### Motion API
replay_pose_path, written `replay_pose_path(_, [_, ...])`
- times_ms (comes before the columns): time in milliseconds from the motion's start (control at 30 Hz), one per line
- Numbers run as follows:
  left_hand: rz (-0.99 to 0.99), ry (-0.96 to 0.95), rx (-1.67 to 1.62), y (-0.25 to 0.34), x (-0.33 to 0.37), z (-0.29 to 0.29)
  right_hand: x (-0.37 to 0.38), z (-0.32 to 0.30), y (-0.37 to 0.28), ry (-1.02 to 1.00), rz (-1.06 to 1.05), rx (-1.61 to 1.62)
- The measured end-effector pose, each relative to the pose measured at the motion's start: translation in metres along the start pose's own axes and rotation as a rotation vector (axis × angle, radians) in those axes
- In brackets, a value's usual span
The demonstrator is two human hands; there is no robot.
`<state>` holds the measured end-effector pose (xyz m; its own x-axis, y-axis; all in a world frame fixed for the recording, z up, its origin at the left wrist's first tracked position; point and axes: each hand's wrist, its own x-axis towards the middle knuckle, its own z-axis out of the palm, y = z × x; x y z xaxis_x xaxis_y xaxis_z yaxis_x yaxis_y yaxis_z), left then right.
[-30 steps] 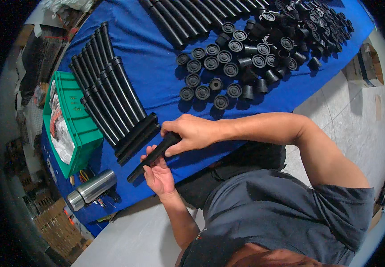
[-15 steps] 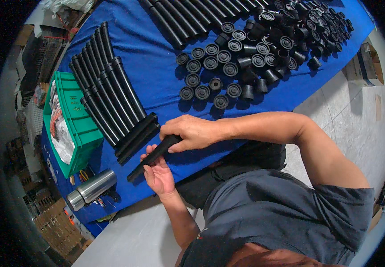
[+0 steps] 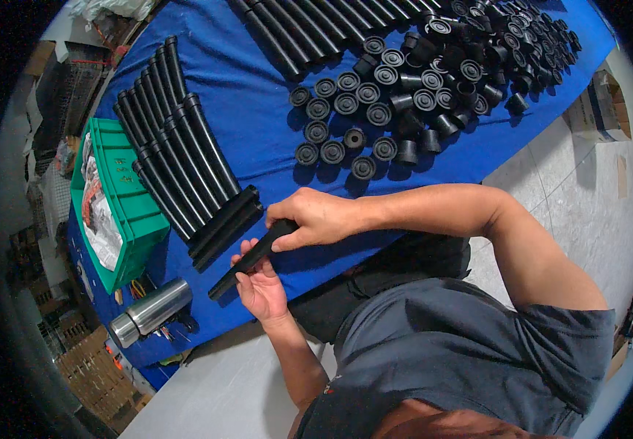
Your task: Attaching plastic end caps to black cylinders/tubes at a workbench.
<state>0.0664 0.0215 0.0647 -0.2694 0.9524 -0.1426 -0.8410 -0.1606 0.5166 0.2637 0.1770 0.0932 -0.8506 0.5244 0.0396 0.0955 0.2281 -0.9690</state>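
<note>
A black tube (image 3: pixel 243 269) lies slantwise between my two hands, near the front edge of the blue-covered table. My left hand (image 3: pixel 261 287) supports it from below, thumb on one side and fingers on the other. At the tube's upper right end, my right hand (image 3: pixel 316 219) grips it with the fingers wrapped over; that end is hidden in the grasp. Just beyond, a couple of black tubes (image 3: pixel 221 227) lie side by side at the same slant. Rows of capped black tubes (image 3: pixel 188 157) rest behind them.
Many round black caps (image 3: pixel 379 113) are spread at the far right, by more long black tubes (image 3: pixel 294 36). On the left stand a green crate (image 3: pixel 137 212) holding plastic-wrapped material and a steel bottle (image 3: pixel 152 311). The blue cloth (image 3: pixel 251 110) covers the table. A cardboard box (image 3: pixel 602 110) sits beyond the right edge.
Almost nothing differs. My right hand has shifted very slightly on the tube's end; the left hand keeps its place.
</note>
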Motion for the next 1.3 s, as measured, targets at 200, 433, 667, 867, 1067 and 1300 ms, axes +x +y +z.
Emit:
replay_pose_path(200, [-0.006, -0.009, -0.004, 0.001, 0.000, 0.000, -0.002, 0.001, -0.006, 0.103, -0.090, -0.011])
replay_pose_path(433, [0.044, -0.007, 0.104, 0.002, -0.002, 0.004, 0.003, 0.002, -0.003, 0.062, -0.077, 0.008])
replay_pose_path(667, [0.029, 0.007, 0.048, -0.004, 0.000, 0.007, 0.001, -0.001, 0.005, 0.133, -0.212, 0.028])
replay_pose_path(867, [0.012, 0.045, 0.012, 0.002, -0.014, 0.016, 0.003, -0.004, -0.010, -0.088, 0.126, 0.385])
replay_pose_path(1067, [0.137, 0.099, 0.042, 0.074, -0.040, 0.007, 0.004, -0.008, -0.004, -0.022, 0.095, 0.518])
replay_pose_path(1300, [0.414, 0.252, 1.840, 0.092, -0.047, 0.067, 0.003, -0.007, -0.009, -0.089, 0.084, 0.514])
